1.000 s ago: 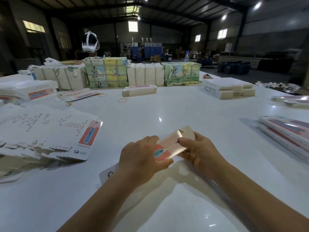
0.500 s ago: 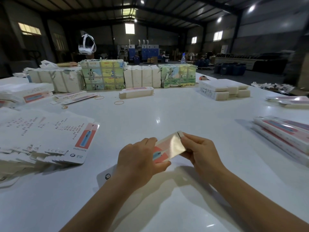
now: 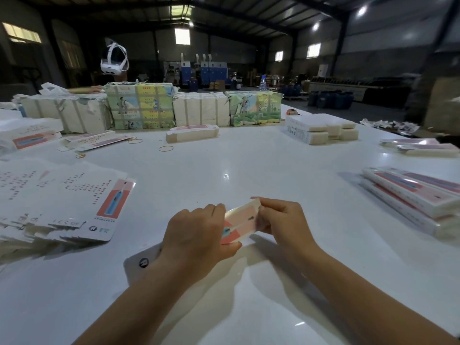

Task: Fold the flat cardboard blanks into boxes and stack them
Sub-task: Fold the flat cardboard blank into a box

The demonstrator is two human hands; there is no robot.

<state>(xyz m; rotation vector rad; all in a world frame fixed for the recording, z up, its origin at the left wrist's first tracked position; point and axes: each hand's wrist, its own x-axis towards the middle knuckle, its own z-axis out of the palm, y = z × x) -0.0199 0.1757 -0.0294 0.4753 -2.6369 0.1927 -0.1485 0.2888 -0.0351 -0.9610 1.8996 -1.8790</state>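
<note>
Nearest, a long white cardboard box blank with a pink-and-red printed panel is held just above the glossy white table, its near end sticking out below the left wrist. The left hand grips the blank's middle, fingers over the top and thumb underneath. The right hand pinches its far end with curled fingers. To the left lies a fanned pile of flat white printed blanks; to the right, a stack of folded pink-and-white boxes. Farther off lie yellow rubber bands, then strapped bundles of packed blanks along the far edge
</note>
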